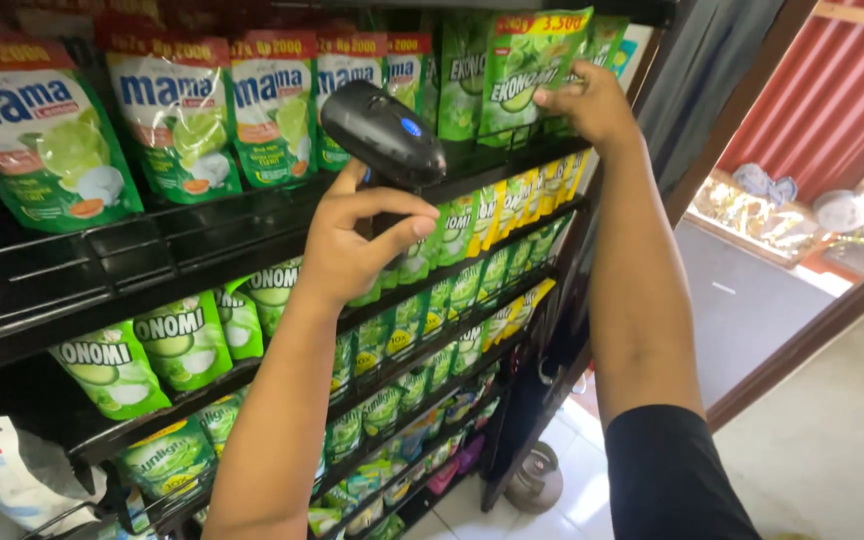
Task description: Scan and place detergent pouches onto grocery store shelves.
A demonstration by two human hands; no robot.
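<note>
The left hand [352, 245] is gripping the handle of a black handheld scanner [384, 130], fingers closed around it, and is holding it up in front of the black wire shelf rack [202, 235]. The right hand [587, 100] is pinching a green soap pouch [532, 65] on the top shelf of the rack, to the right of the scanner. More green pouches [177, 110] are hanging along the rack.

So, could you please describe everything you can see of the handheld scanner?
The handheld scanner is dark grey, plastic-looking, with a rounded head and a small blue button on top. Its grip is hidden inside the left hand, which holds it raised, head angled up-left toward the green pouches hanging on the black shelf rack. It touches nothing else.
</note>
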